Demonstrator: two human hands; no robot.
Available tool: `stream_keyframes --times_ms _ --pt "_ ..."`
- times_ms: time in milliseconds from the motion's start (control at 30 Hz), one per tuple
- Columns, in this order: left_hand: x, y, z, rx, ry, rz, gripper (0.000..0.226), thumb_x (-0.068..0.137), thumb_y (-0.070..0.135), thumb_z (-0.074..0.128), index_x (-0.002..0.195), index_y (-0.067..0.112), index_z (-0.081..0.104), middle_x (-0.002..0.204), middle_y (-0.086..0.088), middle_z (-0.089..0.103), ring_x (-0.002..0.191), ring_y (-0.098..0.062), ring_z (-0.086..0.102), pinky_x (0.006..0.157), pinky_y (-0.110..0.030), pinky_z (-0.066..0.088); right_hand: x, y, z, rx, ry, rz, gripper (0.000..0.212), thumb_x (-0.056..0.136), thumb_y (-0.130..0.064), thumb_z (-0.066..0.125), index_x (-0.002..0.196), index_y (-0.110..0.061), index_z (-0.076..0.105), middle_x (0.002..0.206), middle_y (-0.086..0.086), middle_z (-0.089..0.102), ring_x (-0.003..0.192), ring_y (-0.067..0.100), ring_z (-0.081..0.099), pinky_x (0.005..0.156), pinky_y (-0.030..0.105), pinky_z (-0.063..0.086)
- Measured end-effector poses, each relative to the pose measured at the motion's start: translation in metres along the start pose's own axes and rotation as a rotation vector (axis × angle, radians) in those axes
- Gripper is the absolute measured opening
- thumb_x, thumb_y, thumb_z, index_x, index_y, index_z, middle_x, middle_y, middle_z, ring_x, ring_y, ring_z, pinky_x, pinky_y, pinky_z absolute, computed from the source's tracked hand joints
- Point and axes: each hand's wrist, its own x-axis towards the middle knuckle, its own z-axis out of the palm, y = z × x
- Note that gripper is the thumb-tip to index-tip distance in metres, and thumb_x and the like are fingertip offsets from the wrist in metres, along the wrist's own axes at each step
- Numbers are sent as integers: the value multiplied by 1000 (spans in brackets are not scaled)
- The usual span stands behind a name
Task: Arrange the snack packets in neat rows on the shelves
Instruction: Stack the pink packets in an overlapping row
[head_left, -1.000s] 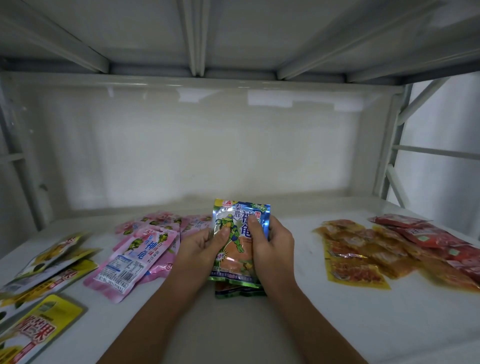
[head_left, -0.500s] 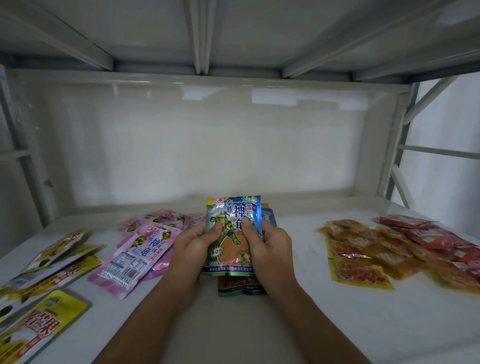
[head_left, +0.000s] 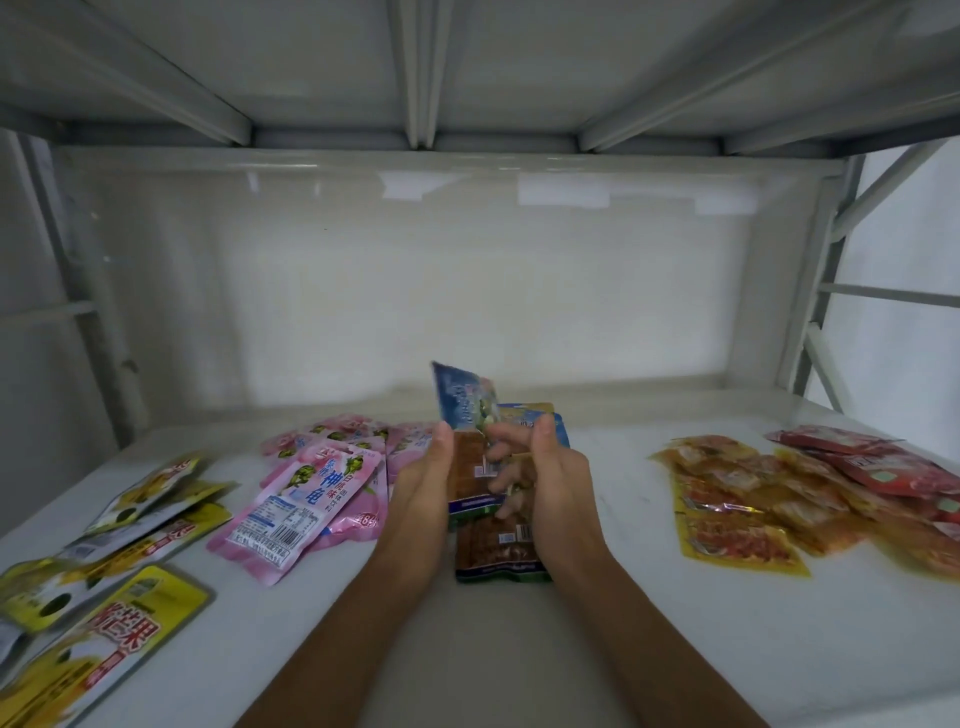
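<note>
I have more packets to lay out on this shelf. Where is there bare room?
Bare shelf lies between the right hand and the orange packets, along the back wall behind every pile, and at the front edge. It is crowded left, where pink packets and yellow packets overlap, and far right by the red packets.

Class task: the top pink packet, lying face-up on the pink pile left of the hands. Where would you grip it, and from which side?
Probably pinch the pink packet by its near sealed edge, beside the barcode, coming from the front of the shelf. It lies flat and tilted on the pile, and that near corner overhangs onto bare shelf, so fingers can slide under there without disturbing the packets behind.
</note>
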Motion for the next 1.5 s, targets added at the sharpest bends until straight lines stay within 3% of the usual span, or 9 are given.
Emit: stream_keyframes --times_ms 133,400,600,700,833,1133,1267,1367,1500 --pt "8 -1 -5 -67 27 -77 36 100 41 57 99 14 80 106 -17 79 103 -38 75 92 -46 58 1 6 -3 -227 89 -208 10 100 -16 69 102 -22 76 87 -7 72 78 9 68 67 19 54" --pt "3 -11 -18 165 -43 -36 26 104 26 60 96 7 76 96 -18 79 88 -31 75 88 -45 59 8 10 -6 -181 135 -74 24 95 -30 75 117 -23 70 86 1 73 83 21 74 80 53 61" --pt "5 -14 -20 54 43 -58 17 100 18 68 98 3 76 99 -22 78 87 -31 74 82 -42 61 13 12 -8 -155 197 -56 33 91 -13 79 122 -16 69 82 4 74 80 24 75 78 51 63" --pt "-2 -7 -17 110 206 34 12 96 9 73 92 -1 75 90 -19 79 77 -26 76 70 -36 62 6 7 -4 -155 181 -35 5 93 -14 78 96 -14 74 80 8 76 79 29 76 75 54 63" --pt "-28 7 -23 136 299 82 12 95 7 74 84 3 75 84 -18 78 75 -26 76 68 -38 63 -10 -6 6 -183 134 6 31 96 -15 73 70 -10 58 67 12 69 70 33 73 64 51 61" --pt "-84 56 -76 274 423 102 18 101 20 69 88 9 74 80 -6 79 70 -17 75 61 -32 60 -51 -48 78 -156 -38 62 24 101 -27 63 93 -4 61 86 18 74 81 36 74 75 56 61" --pt "-82 68 -111 372 504 84 26 102 28 68 83 10 69 70 -2 73 55 -8 65 47 -20 44 -45 -47 119 -181 -102 56 20 106 -19 58 92 -4 57 89 23 69 77 32 71 68 42 59" --pt "-77 79 -139 391 600 38 25 101 31 69 85 12 74 80 -9 78 70 -22 75 57 -38 57 -33 -53 153 -174 -198 97 20 106 -8 57 88 -17 59 85 10 70 63 5 70 57 23 57" --pt "-89 116 -161 455 707 -17 37 100 37 66 82 5 72 77 -11 76 70 -21 74 65 -38 59 -31 -77 194 -360 -340 85 13 107 -19 55 95 -17 62 83 -1 65 74 17 67 70 24 53"
